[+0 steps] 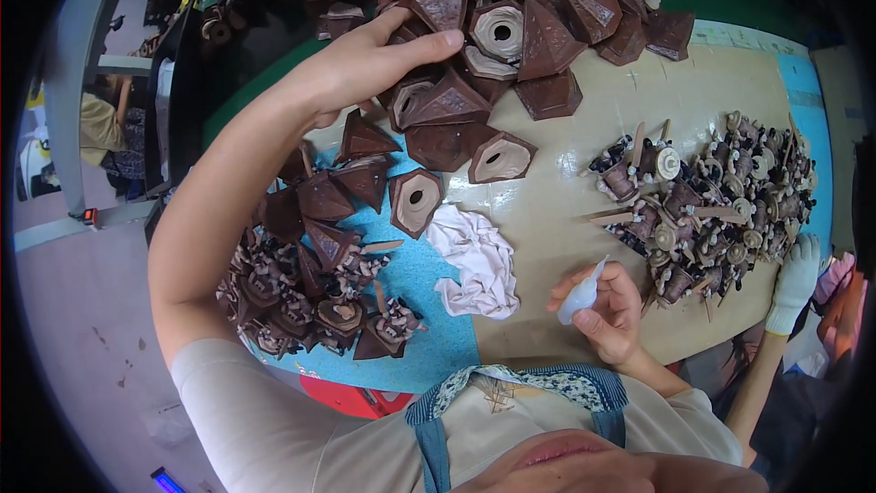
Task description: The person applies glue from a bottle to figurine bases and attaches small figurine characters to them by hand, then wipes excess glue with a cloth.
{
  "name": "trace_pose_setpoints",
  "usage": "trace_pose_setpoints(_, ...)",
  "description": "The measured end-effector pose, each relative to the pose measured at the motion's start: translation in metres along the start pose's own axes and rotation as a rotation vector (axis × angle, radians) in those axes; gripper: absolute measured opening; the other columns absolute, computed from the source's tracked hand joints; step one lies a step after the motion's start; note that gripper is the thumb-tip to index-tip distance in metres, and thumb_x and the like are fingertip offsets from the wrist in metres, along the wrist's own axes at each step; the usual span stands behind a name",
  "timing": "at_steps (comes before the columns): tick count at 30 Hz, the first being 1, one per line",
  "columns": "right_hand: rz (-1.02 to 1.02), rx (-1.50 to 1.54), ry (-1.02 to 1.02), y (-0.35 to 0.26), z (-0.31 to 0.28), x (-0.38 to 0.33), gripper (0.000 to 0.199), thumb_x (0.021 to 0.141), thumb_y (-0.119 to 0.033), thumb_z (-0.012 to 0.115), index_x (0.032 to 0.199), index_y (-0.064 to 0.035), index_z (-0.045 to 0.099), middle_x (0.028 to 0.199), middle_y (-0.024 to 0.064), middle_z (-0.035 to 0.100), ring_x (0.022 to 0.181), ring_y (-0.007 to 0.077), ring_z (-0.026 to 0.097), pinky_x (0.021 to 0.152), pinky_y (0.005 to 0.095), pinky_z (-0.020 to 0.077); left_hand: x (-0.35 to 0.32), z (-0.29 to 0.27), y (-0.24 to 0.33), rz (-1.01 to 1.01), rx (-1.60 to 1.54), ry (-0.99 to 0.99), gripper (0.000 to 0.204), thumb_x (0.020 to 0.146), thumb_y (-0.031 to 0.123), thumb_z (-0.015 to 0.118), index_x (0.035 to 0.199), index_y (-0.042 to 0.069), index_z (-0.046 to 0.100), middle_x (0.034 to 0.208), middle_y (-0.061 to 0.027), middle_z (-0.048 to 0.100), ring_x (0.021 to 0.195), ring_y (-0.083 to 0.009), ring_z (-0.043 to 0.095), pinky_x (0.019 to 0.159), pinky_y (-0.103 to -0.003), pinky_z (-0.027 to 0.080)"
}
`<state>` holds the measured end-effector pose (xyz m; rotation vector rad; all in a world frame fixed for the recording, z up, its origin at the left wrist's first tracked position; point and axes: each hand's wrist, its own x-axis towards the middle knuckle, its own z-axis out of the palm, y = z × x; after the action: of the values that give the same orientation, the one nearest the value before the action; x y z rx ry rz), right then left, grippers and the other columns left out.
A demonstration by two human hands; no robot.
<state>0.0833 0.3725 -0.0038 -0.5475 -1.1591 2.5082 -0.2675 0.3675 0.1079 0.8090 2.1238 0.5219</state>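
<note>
With the view as a clock face, your left hand [370, 59] reached in at 11 o'clock, its thumb and index finger spread beside a dark brown faceted piece [438, 5] at 12 o'clock; I could not tell whether they gripped it or only touched it. That piece lay among a heap of similar pieces [552, 91], some showing pale undersides with dark holes. At 4 o'clock, the curled fingers of your right hand [613, 312] grasped a translucent white nozzle bottle [580, 298], its tip tilted up. A crumpled white cloth [476, 260] lay at 5 o'clock, near the centre. Small figurines [342, 315] crowded 8 o'clock, and a second figurine cluster [712, 184] filled 3 o'clock, with a co-worker's white-gloved hand [797, 285] just beside it
</note>
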Motion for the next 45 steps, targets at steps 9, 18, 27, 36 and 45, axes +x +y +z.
trace_pose_setpoints(9,0.046,0.068,-0.008,-0.003,0.004,0.0,0.036,0.087,-0.006,0.062,0.116,-0.0026,0.041,0.109,0.0194,0.058,0.097,0.0278,0.062,0.087,0.0398,0.0494,0.089,-0.183,-0.066,0.333,0.326,0.707,0.036,0.089,0.043,0.054,0.09,0.008,0.059,0.073,0.0023,0.056,0.067,-0.0044,0.049,0.055,-0.024,0.037)
trace_pose_setpoints(18,0.05,0.055,0.024,-0.002,0.003,0.003,0.036,0.087,-0.006,0.062,0.116,-0.002,0.041,0.111,0.0207,0.057,0.098,0.0292,0.062,0.087,0.0426,0.0503,0.122,-0.092,-0.02,-0.023,-0.54,0.321,0.058,0.085,0.058,0.055,0.118,0.01,0.058,0.115,-0.0088,0.058,0.101,-0.0222,0.053,0.089,-0.04,0.044)
trace_pose_setpoints(27,0.038,0.021,-0.014,0.0,0.004,0.0,0.034,0.087,-0.007,0.062,0.115,-0.0029,0.042,0.109,0.0202,0.058,0.097,0.0291,0.062,0.086,0.0415,0.0502,0.082,-0.081,-0.023,0.705,-0.555,-0.188,0.068,0.086,0.056,0.054,0.133,0.008,0.048,0.125,-0.0106,0.055,0.109,-0.0238,0.052,0.093,-0.038,0.043)
trace_pose_setpoints(36,0.035,0.019,0.029,-0.001,0.003,0.0,0.035,0.087,-0.009,0.063,0.115,-0.0035,0.043,0.11,0.0193,0.058,0.096,0.0281,0.062,0.085,0.0396,0.0496,-0.008,-0.004,0.104,0.667,1.153,0.12,0.046,0.078,0.008,0.057,0.124,0.004,0.054,0.146,-0.0259,0.026,0.135,-0.0469,0.022,0.105,-0.063,0.026)
trace_pose_setpoints(45,0.052,0.045,0.012,-0.004,0.003,0.002,0.036,0.087,-0.012,0.064,0.116,-0.0019,0.043,0.108,0.0187,0.059,0.096,0.0275,0.062,0.086,0.0385,0.0493,0.028,0.018,0.076,0.753,1.204,0.338,0.03,0.073,0.013,0.061,0.1,0.002,0.067,0.136,-0.019,0.044,0.129,-0.0413,0.033,0.101,-0.067,0.025)
